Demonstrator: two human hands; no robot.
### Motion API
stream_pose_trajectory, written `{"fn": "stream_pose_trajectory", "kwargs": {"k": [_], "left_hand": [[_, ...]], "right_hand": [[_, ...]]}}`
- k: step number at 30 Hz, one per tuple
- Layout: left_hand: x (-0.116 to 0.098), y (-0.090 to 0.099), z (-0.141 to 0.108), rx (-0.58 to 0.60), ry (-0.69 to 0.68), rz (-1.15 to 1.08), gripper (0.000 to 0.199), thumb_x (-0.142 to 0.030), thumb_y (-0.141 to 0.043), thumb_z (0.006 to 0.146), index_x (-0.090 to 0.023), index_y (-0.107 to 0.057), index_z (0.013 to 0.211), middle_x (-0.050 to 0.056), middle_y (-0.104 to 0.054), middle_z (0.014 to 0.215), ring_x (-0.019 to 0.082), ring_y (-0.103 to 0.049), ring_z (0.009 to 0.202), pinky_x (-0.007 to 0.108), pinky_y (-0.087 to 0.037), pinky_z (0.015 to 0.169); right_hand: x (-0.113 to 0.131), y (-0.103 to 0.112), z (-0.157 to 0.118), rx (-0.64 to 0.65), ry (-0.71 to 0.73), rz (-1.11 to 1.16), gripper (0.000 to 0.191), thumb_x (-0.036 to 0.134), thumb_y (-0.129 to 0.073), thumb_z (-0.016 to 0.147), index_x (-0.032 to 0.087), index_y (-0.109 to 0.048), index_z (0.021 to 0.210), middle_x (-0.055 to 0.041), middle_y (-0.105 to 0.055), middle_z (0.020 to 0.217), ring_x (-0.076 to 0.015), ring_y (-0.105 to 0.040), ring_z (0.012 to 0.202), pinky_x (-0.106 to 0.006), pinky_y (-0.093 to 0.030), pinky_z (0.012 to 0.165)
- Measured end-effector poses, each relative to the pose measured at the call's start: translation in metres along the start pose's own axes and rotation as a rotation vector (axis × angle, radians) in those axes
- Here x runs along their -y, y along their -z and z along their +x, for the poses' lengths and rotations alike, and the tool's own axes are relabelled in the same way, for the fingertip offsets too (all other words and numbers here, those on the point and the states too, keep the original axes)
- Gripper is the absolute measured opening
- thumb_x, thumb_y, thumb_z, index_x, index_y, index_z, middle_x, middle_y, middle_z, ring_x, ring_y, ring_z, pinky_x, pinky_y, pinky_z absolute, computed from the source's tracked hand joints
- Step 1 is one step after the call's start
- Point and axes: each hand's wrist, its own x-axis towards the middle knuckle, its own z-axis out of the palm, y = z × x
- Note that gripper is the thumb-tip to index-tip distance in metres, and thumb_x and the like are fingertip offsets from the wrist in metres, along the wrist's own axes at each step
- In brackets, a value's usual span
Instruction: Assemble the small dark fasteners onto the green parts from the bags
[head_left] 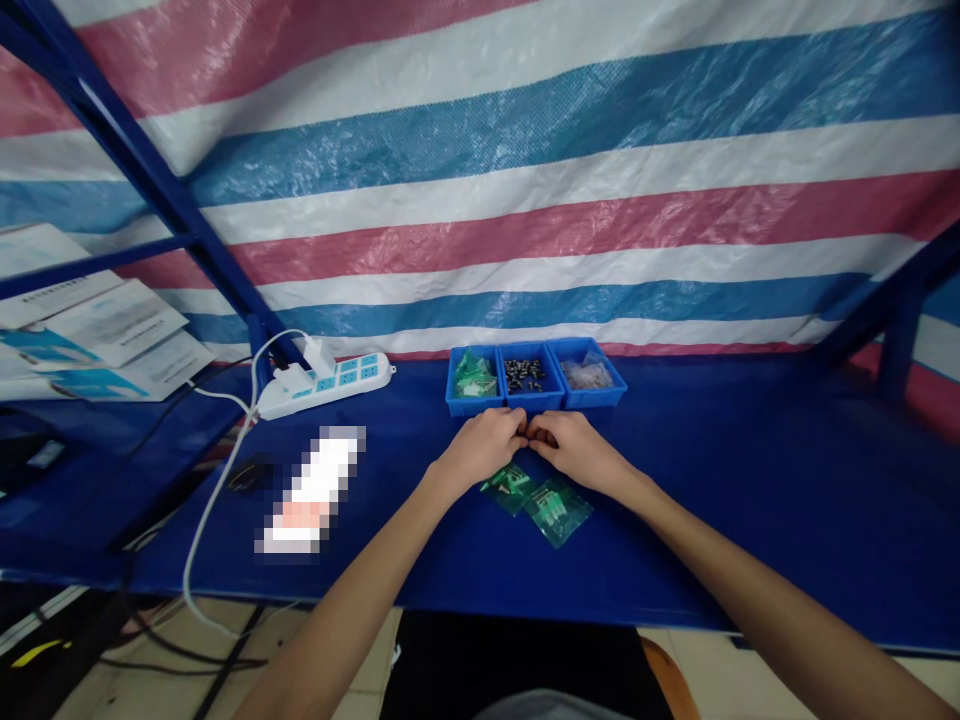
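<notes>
My left hand [487, 442] and my right hand [576, 448] meet fingertip to fingertip just in front of three blue bins. Both are closed in a pinch; anything between the fingers is too small or hidden to make out. Below them on the table lie two small green-tinted plastic bags, one [510, 489] near my left fingers and another [556, 511] closer to me, each with small pale parts inside. The left bin [471, 408] holds similar green bags, the middle bin [536, 402] loose dark screw-like pieces, and the right bin [600, 398] a clear bag of small parts.
On the blue table [750, 480], a white power strip [330, 388] with plugs and a white cable [196, 560] sits left. A blurred-out white object [319, 490] lies nearer. Paper boxes [112, 325] are stacked far left. Striped sheeting [525, 220] hangs behind.
</notes>
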Motion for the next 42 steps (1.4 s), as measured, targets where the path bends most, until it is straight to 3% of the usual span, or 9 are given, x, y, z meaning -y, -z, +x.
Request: {"fn": "stream_pose_trajectory", "kwargs": {"k": [6,14,21,25,34,42], "left_hand": [[0.011,-0.01,-0.001,-0.102,-0.041,-0.12,0.006,-0.022,-0.061,0.093,-0.02,-0.057,0.089,0.001,-0.062,0.088,0.017,-0.059,0.076,0.026,-0.042,0.063],[0.019,-0.013,-0.001,-0.106,-0.053,-0.274,0.009,-0.024,-0.069,0.088,-0.02,-0.061,0.087,-0.002,-0.061,0.084,0.015,-0.06,0.078,0.027,-0.045,0.071],[0.02,-0.01,-0.001,-0.161,-0.068,-0.276,0.012,-0.033,-0.068,0.09,-0.021,-0.066,0.09,0.001,-0.062,0.09,0.017,-0.062,0.085,0.029,-0.047,0.076],[0.019,-0.007,-0.002,-0.202,-0.089,-0.268,0.01,-0.028,-0.069,0.089,-0.021,-0.066,0.094,0.001,-0.064,0.093,0.017,-0.062,0.083,0.029,-0.049,0.077],[0.017,-0.007,-0.003,-0.26,-0.107,-0.158,0.009,-0.024,-0.059,0.096,-0.02,-0.066,0.1,0.002,-0.067,0.096,0.016,-0.063,0.083,0.028,-0.049,0.076],[0.014,-0.009,-0.004,-0.294,-0.11,-0.226,0.012,-0.024,-0.059,0.095,-0.021,-0.067,0.104,0.003,-0.07,0.1,0.018,-0.067,0.089,0.029,-0.052,0.08]], "right_hand": [[-0.004,0.001,0.002,-0.039,-0.024,-0.006,0.012,0.007,-0.062,0.083,0.018,-0.066,0.086,-0.0016,-0.062,0.08,-0.0149,-0.055,0.07,-0.027,-0.039,0.065],[0.0,0.0,0.003,-0.06,0.023,0.032,0.01,0.009,-0.063,0.085,0.018,-0.067,0.084,-0.0007,-0.059,0.078,-0.0145,-0.054,0.07,-0.026,-0.038,0.065],[-0.002,0.004,0.004,-0.076,0.054,0.144,0.01,0.015,-0.061,0.088,0.019,-0.069,0.085,-0.0013,-0.068,0.08,-0.0151,-0.06,0.07,-0.026,-0.041,0.066],[-0.004,0.006,0.005,-0.114,0.055,0.191,0.012,0.018,-0.059,0.089,0.02,-0.069,0.087,-0.0014,-0.072,0.082,-0.0168,-0.065,0.074,-0.027,-0.044,0.07],[0.002,0.004,0.004,-0.131,0.043,0.166,0.016,0.018,-0.052,0.093,0.02,-0.067,0.087,-0.0006,-0.069,0.076,-0.016,-0.063,0.07,-0.026,-0.043,0.069],[0.002,-0.004,0.004,-0.144,-0.05,0.293,0.018,0.026,-0.053,0.093,0.02,-0.066,0.082,-0.0002,-0.068,0.07,-0.0157,-0.061,0.062,-0.026,-0.044,0.062]]}}
